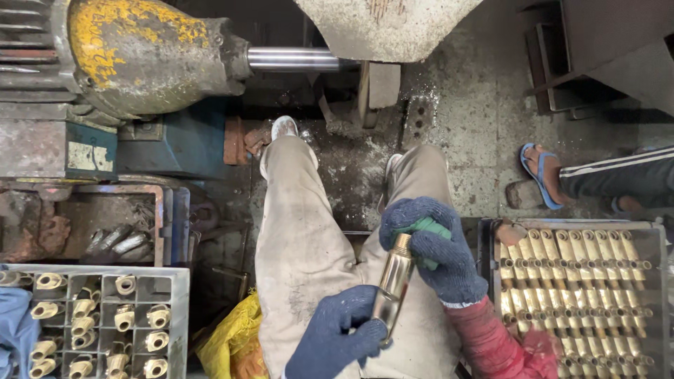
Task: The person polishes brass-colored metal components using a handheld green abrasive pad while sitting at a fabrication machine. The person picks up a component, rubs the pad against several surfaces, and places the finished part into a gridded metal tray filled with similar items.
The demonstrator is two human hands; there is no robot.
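Left hand (337,333) closed around lower end of brass tube (393,281); right hand (432,245) gripping green cloth (428,228) against tube's top. Tray of brass parts (653,281) just right of right hand.

Gritty concrete floor (456,105) under two part-filled trays (175,281) (660,281).

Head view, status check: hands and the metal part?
Left hand grips brass tube low. Right hand holds green cloth at its top. Nothing in the way.
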